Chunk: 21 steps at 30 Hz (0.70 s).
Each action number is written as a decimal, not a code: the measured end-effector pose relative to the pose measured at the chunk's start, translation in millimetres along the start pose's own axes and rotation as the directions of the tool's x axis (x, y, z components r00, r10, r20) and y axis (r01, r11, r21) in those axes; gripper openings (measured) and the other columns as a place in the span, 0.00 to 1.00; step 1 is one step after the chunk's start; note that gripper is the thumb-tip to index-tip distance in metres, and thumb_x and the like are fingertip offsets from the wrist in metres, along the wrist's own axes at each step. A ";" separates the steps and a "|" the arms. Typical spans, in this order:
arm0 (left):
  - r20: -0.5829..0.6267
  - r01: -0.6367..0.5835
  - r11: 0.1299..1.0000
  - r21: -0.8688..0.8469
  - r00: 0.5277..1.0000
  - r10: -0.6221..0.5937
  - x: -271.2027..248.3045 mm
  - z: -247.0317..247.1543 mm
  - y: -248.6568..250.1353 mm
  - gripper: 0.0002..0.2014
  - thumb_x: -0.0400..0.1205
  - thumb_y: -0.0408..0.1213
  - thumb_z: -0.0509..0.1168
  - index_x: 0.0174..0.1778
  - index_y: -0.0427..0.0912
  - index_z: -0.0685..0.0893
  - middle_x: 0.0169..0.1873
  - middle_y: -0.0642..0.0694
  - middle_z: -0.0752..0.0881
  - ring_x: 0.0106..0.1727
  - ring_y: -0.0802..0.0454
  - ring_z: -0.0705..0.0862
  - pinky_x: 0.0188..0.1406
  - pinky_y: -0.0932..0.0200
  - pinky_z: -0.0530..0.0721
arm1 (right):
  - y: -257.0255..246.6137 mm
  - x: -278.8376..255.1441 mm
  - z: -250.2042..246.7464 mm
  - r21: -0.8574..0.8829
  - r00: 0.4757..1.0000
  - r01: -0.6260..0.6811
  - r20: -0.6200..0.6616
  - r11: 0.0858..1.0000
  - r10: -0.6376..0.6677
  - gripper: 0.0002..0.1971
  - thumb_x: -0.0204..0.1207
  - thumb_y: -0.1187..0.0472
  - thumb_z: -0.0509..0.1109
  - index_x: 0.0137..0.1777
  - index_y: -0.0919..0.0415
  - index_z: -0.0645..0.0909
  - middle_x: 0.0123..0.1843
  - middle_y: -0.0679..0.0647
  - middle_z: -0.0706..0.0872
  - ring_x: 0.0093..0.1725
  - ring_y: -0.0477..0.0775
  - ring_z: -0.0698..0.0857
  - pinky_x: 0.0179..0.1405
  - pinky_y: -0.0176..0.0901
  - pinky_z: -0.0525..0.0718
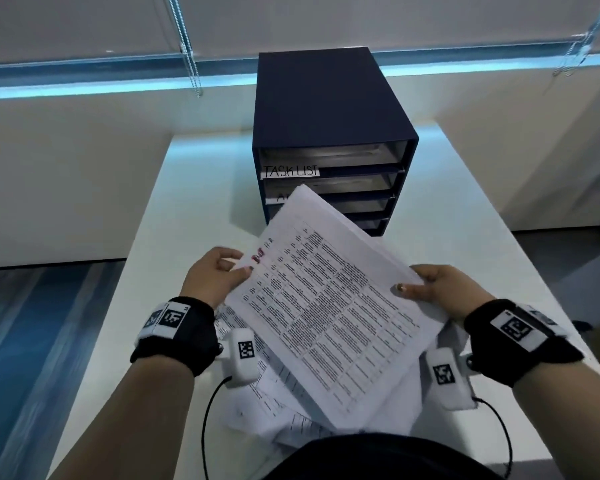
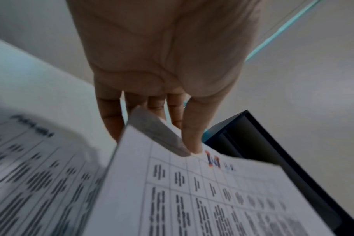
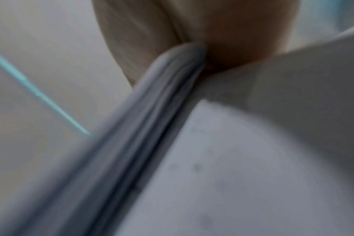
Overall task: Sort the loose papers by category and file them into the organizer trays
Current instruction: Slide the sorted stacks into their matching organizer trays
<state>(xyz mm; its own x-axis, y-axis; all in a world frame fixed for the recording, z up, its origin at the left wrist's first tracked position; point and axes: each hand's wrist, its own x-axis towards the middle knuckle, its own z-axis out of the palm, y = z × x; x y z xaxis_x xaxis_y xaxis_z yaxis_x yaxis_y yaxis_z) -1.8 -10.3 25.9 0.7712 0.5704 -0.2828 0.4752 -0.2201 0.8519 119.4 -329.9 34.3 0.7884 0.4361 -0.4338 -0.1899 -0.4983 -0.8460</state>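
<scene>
I hold a stack of printed papers [image 1: 326, 306] above the white table, tilted, its top sheet a table of text with a red mark near its upper left. My left hand [image 1: 219, 271] pinches the stack's left edge, thumb on top beside the red mark [image 2: 212, 161]. My right hand [image 1: 430, 285] grips the right edge, thumb pressed on the top sheet. The right wrist view is blurred: the stack's edge [image 3: 162, 103] runs into the palm. A navy organizer [image 1: 326, 133] with several trays stands behind; its upper tray is labelled "TASK LIST" [image 1: 290, 171].
More loose papers [image 1: 257, 393] lie in a heap on the white table [image 1: 465, 220] under the held stack, near the front edge. Blind cords [image 1: 187, 46] hang at the back. Blue floor [image 1: 32, 341] lies left of the table.
</scene>
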 end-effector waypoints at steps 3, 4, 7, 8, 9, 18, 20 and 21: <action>0.049 0.167 0.985 -0.047 0.985 -0.164 5.6 10.8 -20.1 0.18 0.76 0.38 0.73 0.60 0.47 0.79 0.55 0.41 0.82 0.52 0.43 0.83 0.52 0.51 0.83 | 33.0 6.9 5.6 0.141 0.992 -0.129 0.020 0.982 0.128 0.35 0.43 0.42 0.87 0.50 0.59 0.89 0.47 0.61 0.92 0.41 0.57 0.90 0.54 0.52 0.87; 0.068 0.219 0.971 -0.101 0.975 -0.212 5.7 17.0 -24.5 0.21 0.76 0.35 0.72 0.64 0.46 0.76 0.57 0.39 0.83 0.51 0.42 0.84 0.52 0.48 0.85 | 42.7 9.2 7.5 0.190 0.988 -0.156 0.022 0.969 0.155 0.43 0.36 0.39 0.88 0.54 0.59 0.88 0.50 0.59 0.92 0.47 0.58 0.90 0.61 0.56 0.84; 0.162 0.301 0.916 -0.266 0.951 -0.265 1.2 39.2 -32.8 0.31 0.78 0.25 0.68 0.76 0.44 0.65 0.59 0.36 0.82 0.46 0.41 0.85 0.44 0.47 0.88 | 57.6 16.1 11.3 0.280 0.970 -0.214 -0.050 0.936 0.237 0.50 0.51 0.48 0.86 0.74 0.66 0.73 0.66 0.57 0.84 0.63 0.55 0.82 0.71 0.49 0.75; 0.200 0.325 0.893 -0.310 0.941 -0.273 -1.2 46.1 -34.8 0.33 0.78 0.24 0.67 0.77 0.44 0.63 0.57 0.35 0.83 0.46 0.42 0.85 0.45 0.46 0.88 | 60.9 19.1 11.1 0.308 0.966 -0.219 -0.067 0.926 0.251 0.48 0.58 0.52 0.84 0.77 0.67 0.68 0.69 0.57 0.81 0.66 0.54 0.79 0.72 0.47 0.73; 0.239 0.354 0.868 -0.348 0.929 -0.283 -3.4 52.3 -36.6 0.33 0.78 0.24 0.67 0.77 0.44 0.64 0.56 0.34 0.84 0.46 0.41 0.85 0.47 0.44 0.87 | 67.5 25.0 10.2 0.321 0.960 -0.224 -0.090 0.920 0.265 0.47 0.61 0.51 0.83 0.78 0.68 0.66 0.70 0.59 0.79 0.68 0.56 0.79 0.73 0.49 0.73; 0.493 0.443 0.830 -0.339 0.835 -0.244 -7.7 78.6 -19.3 0.13 0.84 0.35 0.61 0.64 0.41 0.78 0.53 0.40 0.88 0.48 0.44 0.87 0.46 0.48 0.88 | 38.6 42.5 17.3 0.610 0.929 -0.195 -0.136 0.768 0.344 0.40 0.61 0.53 0.84 0.71 0.68 0.73 0.55 0.56 0.84 0.55 0.53 0.80 0.59 0.46 0.78; 0.531 0.484 0.805 -0.343 0.807 -0.259 -3.7 77.7 -18.2 0.15 0.84 0.35 0.61 0.67 0.41 0.77 0.59 0.39 0.86 0.56 0.39 0.86 0.51 0.43 0.87 | 49.3 61.4 20.2 0.604 0.929 -0.170 -0.165 0.779 0.331 0.64 0.31 0.40 0.89 0.73 0.66 0.73 0.59 0.60 0.86 0.51 0.52 0.75 0.58 0.48 0.74; 0.546 0.500 0.797 -0.338 0.794 -0.267 -2.4 76.9 -17.7 0.15 0.85 0.35 0.60 0.68 0.43 0.76 0.60 0.39 0.85 0.55 0.36 0.86 0.45 0.43 0.88 | 60.2 73.9 20.7 0.605 0.925 -0.162 -0.183 0.780 0.334 0.65 0.29 0.38 0.88 0.72 0.64 0.74 0.57 0.61 0.86 0.47 0.52 0.73 0.55 0.47 0.73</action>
<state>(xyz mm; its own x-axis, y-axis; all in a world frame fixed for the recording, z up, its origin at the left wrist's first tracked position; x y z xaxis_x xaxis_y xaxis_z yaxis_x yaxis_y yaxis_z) 20.5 -68.7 -22.4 0.7167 0.0801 -0.6928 0.6216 0.3769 0.6867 154.1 -312.2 -55.1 0.7725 0.1000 -0.6271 -0.6298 -0.0059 -0.7768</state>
